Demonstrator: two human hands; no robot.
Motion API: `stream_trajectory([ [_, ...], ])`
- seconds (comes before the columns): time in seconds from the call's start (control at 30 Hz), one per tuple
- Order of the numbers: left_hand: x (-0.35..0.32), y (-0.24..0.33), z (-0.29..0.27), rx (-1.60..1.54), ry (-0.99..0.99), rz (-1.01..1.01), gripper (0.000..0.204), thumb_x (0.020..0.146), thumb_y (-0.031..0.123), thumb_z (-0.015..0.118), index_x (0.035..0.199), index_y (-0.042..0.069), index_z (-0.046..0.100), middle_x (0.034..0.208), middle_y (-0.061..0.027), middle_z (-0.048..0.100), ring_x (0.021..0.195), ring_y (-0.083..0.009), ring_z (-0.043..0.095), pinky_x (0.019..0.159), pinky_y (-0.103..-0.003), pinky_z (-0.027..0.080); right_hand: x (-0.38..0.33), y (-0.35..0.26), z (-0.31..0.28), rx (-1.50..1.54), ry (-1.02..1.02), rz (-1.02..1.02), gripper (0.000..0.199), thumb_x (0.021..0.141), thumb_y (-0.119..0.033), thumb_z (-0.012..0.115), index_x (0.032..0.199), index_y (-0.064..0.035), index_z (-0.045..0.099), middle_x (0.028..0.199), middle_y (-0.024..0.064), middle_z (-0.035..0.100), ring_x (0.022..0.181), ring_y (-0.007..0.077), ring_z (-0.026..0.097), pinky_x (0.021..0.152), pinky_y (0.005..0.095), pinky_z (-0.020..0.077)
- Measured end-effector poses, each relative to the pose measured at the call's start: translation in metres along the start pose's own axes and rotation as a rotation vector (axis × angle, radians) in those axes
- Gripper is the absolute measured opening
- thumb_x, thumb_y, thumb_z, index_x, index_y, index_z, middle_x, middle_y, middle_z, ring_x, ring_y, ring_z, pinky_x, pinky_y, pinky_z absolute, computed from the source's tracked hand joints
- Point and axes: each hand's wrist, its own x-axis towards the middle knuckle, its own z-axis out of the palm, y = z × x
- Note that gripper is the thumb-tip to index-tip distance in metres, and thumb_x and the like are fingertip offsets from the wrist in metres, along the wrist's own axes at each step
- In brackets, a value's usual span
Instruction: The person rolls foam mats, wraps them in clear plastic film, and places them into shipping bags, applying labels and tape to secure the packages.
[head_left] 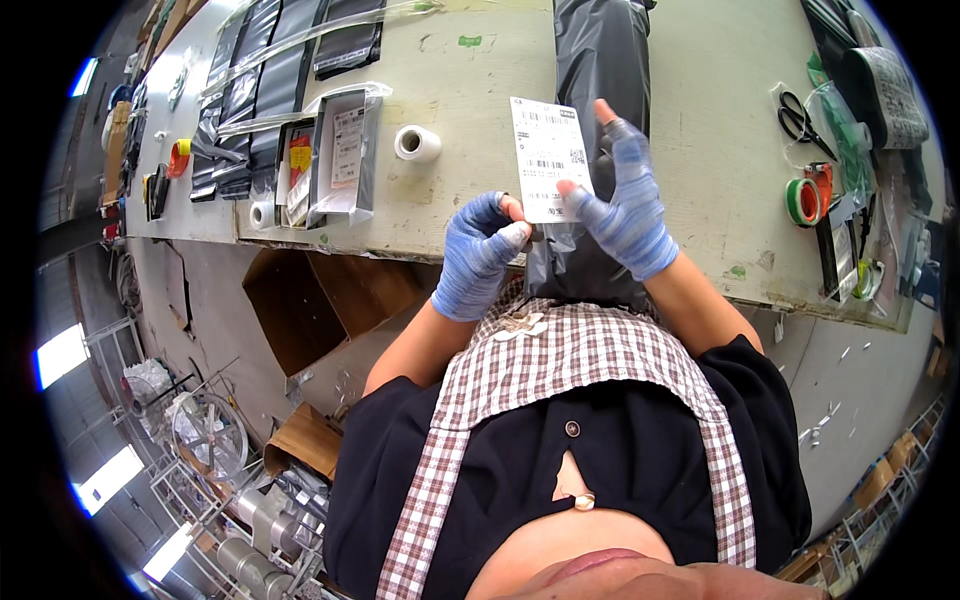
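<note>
A long black plastic-wrapped parcel (600,45) stretches from the far edge of the table to my apron. Over it is a white printed shipping label (545,150) with barcodes. My left hand (472,255), in a blue fingerless glove, is closed, its thumb and finger pinching the label's lower left corner. My right hand (628,205), gloved the same way, is open beside the label. Its thumb lies across the label's lower right part, while the other fingers stretch away over the parcel.
Left of the parcel are a white roll (417,144), an open grey box (345,155) and black plastic bags (285,60). To the right lie black scissors (800,122) and a green tape roll (803,201). A cardboard box (330,300) stands below the table's near edge.
</note>
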Motion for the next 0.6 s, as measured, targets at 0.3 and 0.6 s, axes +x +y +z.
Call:
stream_trajectory([
  [0.3, 0.002, -0.006, 0.012, 0.244, 0.082, 0.243, 0.013, 0.081, -0.001, 0.071, 0.091, 0.003, 0.064, 0.087, -0.0007, 0.066, 0.079, -0.0072, 0.060, 0.074, -0.023, 0.052, -0.023, -0.020, 0.006, 0.331, -0.122, -0.114, 0.016, 0.081, -0.009, 0.076, 0.097, -0.0067, 0.073, 0.083, 0.0103, 0.071, 0.072, 0.0252, 0.069, 0.065, 0.0322, 0.0551],
  [0.6, 0.014, -0.004, 0.022, 0.955, 0.116, 0.721, 0.015, 0.075, -0.003, 0.073, 0.083, 0.004, 0.063, 0.072, -0.0048, 0.063, 0.066, -0.0121, 0.061, 0.064, -0.026, 0.051, -0.023, -0.013, 0.005, 0.413, -0.174, 0.148, 0.008, 0.085, -0.007, 0.069, 0.092, -0.0024, 0.071, 0.081, 0.0107, 0.069, 0.069, 0.0178, 0.066, 0.064, 0.0291, 0.0529],
])
